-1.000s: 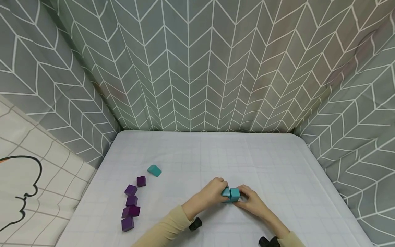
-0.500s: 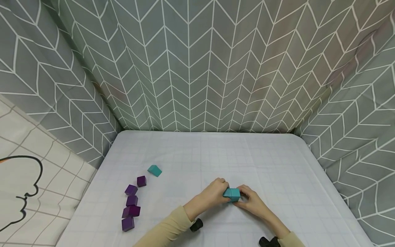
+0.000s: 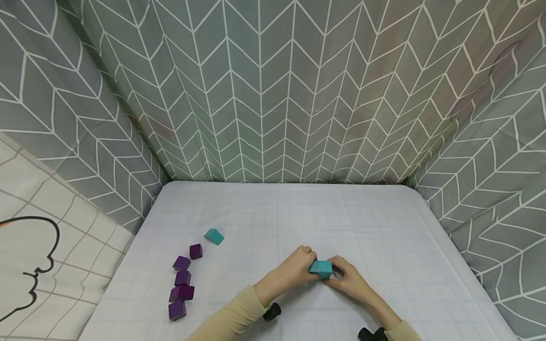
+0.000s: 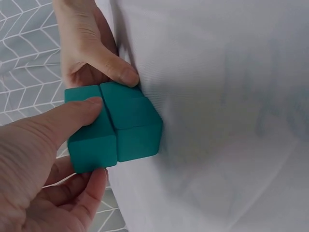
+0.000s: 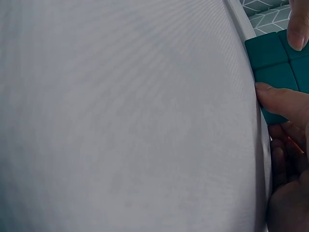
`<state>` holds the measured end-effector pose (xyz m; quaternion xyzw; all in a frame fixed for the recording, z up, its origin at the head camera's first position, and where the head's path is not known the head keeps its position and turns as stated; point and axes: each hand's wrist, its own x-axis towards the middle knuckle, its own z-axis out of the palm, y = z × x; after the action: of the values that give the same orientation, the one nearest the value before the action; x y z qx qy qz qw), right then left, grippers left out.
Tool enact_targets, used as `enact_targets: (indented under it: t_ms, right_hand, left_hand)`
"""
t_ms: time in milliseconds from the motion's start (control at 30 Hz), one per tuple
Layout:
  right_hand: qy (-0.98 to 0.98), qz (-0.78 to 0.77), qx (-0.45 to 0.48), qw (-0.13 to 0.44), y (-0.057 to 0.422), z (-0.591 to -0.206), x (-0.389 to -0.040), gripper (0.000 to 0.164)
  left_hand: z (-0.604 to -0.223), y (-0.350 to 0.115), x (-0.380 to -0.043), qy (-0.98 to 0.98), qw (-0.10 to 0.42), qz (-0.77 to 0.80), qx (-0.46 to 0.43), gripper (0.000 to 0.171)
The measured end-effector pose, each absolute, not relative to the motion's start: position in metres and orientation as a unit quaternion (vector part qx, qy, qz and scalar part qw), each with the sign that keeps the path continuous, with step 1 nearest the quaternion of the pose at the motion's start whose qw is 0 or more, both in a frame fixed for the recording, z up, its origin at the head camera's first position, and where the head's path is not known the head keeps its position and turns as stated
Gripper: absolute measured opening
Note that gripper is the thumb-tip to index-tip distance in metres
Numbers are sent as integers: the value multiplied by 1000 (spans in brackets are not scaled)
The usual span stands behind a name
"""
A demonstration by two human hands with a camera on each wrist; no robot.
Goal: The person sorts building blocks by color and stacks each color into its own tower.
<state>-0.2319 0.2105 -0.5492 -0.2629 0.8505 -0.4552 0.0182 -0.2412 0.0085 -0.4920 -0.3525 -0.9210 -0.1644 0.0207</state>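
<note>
My left hand [image 3: 295, 266] pinches a teal block [image 4: 91, 147] at the top of a small cluster, thumb on one side and fingers on the other. Beside it, at the right end of the cluster, is a teal cube [image 3: 326, 269], its top nearly level and the two faces together. Below lie more teal blocks [image 4: 137, 142], close over the tabletop. My right hand [image 3: 349, 278] grips the cluster from the right, its thumb [image 5: 282, 99] across a lower block. The far sides of the blocks are hidden.
A lone teal block [image 3: 214, 236] with slanted sides lies at the left of the white-covered table [image 3: 341, 213]. Several purple blocks [image 3: 177, 310] form an uneven line nearby. Black wrist devices [image 3: 272, 311] sit on both wrists. Patterned grey curtains [image 3: 277, 94] surround the table.
My left hand has shifted slightly right, and the gap between the two top teal blocks has closed. My right hand has stayed in place.
</note>
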Motion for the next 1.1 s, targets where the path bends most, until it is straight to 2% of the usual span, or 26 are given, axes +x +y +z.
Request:
enact_targets:
  t_ms: [333, 700, 867, 1100]
  right_hand:
    - [853, -452, -261, 0, 208, -545, -230, 30]
    - [856, -455, -243, 18, 197, -512, -217, 32]
    - [863, -450, -229, 24, 195, -512, -217, 33]
    - [868, -443, -223, 15, 196, -512, -216, 34]
  left_hand:
    - [-476, 2, -236, -931, 31, -124, -342, 45]
    - [-464, -18, -235, -935, 21, -118, -333, 46]
    - [-468, -52, -243, -940, 43, -109, -320, 44]
    - [-469, -123, -262, -957, 64, -112, -260, 40]
